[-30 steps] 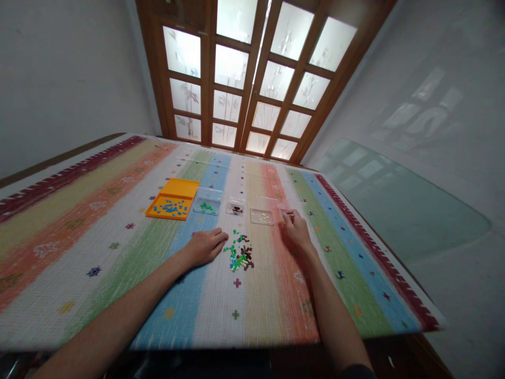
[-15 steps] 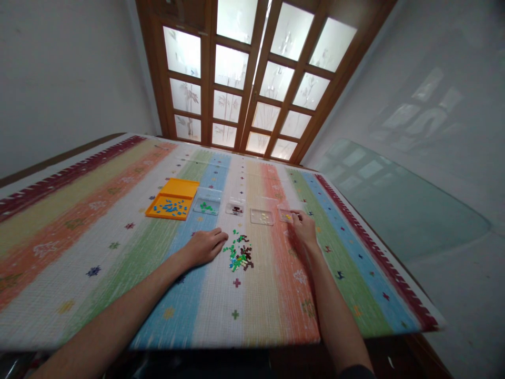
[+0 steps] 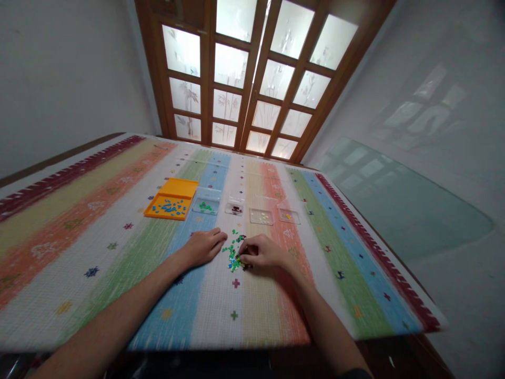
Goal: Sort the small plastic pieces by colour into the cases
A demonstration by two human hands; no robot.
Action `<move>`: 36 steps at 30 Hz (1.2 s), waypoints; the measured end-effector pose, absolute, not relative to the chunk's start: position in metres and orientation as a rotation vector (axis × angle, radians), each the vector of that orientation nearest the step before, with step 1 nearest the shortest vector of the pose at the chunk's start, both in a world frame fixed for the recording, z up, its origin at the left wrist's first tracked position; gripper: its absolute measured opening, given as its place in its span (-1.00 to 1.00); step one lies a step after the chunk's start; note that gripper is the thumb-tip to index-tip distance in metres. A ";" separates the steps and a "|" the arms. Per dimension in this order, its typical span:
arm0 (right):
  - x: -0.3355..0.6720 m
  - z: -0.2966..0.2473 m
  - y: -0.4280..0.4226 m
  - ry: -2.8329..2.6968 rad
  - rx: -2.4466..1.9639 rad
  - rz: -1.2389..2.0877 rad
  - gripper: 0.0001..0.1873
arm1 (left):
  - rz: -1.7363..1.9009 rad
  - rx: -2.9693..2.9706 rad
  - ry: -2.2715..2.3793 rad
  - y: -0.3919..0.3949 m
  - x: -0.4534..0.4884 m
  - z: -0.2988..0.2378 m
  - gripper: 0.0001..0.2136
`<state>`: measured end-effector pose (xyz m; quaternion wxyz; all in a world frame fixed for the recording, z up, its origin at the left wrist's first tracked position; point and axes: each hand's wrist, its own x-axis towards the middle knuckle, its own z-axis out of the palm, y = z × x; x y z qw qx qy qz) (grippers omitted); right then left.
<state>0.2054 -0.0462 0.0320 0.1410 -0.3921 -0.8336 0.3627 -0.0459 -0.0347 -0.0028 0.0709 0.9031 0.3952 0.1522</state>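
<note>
A small pile of building bricks [image 3: 232, 261] in green, brown, blue and pale colours lies on the striped tablecloth. Over its right side is my right hand [image 3: 262, 252], thumb and fingertips drawn together in a pinch among the pieces. Whatever is between them is too small to make out, and the hand hides part of the pile. To the left of the pile my left hand [image 3: 204, 246] rests on the cloth, its fingers stretched loosely towards the bricks and holding nothing.
Beyond the hands stands a row: an orange case [image 3: 151, 214] with blue bricks, then clear boxes with green bricks [image 3: 205, 206], brown bricks [image 3: 236, 209], pale bricks [image 3: 263, 217] and a few yellow bricks [image 3: 288, 216]. Wooden glazed doors [image 3: 244, 79] rise behind the table.
My right hand has left the clear box with yellow bricks at the right and come back left and nearer, to the pile. My left hand has stayed in place.
</note>
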 end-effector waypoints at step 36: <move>0.280 0.039 -0.005 -0.938 -1.199 0.848 -0.57 | 0.467 2.759 1.172 -0.033 -0.046 -0.005 -0.79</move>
